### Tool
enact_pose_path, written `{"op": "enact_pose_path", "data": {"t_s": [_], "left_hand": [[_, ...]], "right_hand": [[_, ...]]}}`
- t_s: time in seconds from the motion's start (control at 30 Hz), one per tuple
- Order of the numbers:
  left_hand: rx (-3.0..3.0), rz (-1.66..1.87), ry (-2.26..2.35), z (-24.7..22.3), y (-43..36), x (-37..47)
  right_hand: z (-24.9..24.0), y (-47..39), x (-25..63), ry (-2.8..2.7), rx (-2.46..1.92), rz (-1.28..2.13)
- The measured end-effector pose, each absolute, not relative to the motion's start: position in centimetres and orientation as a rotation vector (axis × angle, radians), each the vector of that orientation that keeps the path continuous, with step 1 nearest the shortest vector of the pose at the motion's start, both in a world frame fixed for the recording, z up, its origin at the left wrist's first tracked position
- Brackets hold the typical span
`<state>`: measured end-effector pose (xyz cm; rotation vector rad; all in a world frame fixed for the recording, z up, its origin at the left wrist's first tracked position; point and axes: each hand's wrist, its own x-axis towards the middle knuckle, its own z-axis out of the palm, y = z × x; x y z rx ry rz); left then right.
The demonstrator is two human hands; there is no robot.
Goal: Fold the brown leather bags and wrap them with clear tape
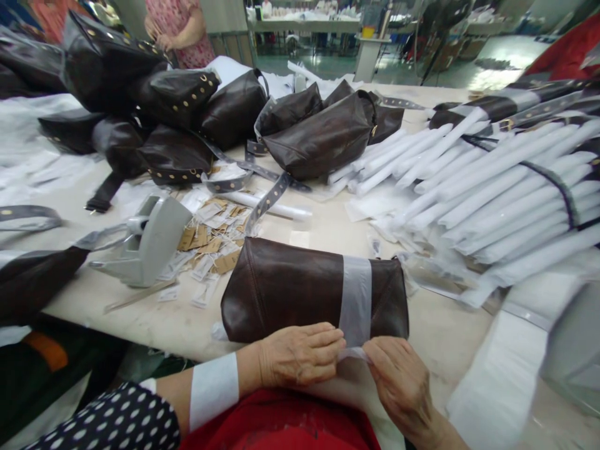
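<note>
A dark brown leather handbag (pixel 295 281) lies on its side on the table right in front of me. A translucent white plastic strip (pixel 356 294) is wrapped around it, right of its middle. My left hand (pixel 304 356) rests along the bag's near edge, fingers stretched out beside the strip. My right hand (pixel 400 378) is closed, pinching the strip's loose end at the near edge. A studded strap (pixel 269 200) runs away from the bag's left end.
Dark bags (pixel 323 134) are heaped across the far side. Rolled white bundles (pixel 506 187) are piled on the right. A grey tape dispenser (pixel 154 240) and loose tags (pixel 210 240) lie left. White sheets (pixel 501 356) lie near right. A person (pixel 180 31) stands beyond the table.
</note>
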<state>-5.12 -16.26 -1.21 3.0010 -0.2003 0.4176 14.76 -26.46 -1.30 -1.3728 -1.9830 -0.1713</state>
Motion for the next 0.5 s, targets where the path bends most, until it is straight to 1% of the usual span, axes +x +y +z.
{"op": "enact_pose_path", "data": {"t_s": [0.23, 0.5], "left_hand": [[2.954, 0.305, -0.206, -1.0, -16.0, -4.8], [3.0, 0.266, -0.148, -0.7, -16.2, -5.0]], "right_hand": [[-2.2, -26.1, 14.4, -1.944, -1.61, -0.249], [-2.0, -24.8, 13.7, -1.803, -1.718, -0.134]]}}
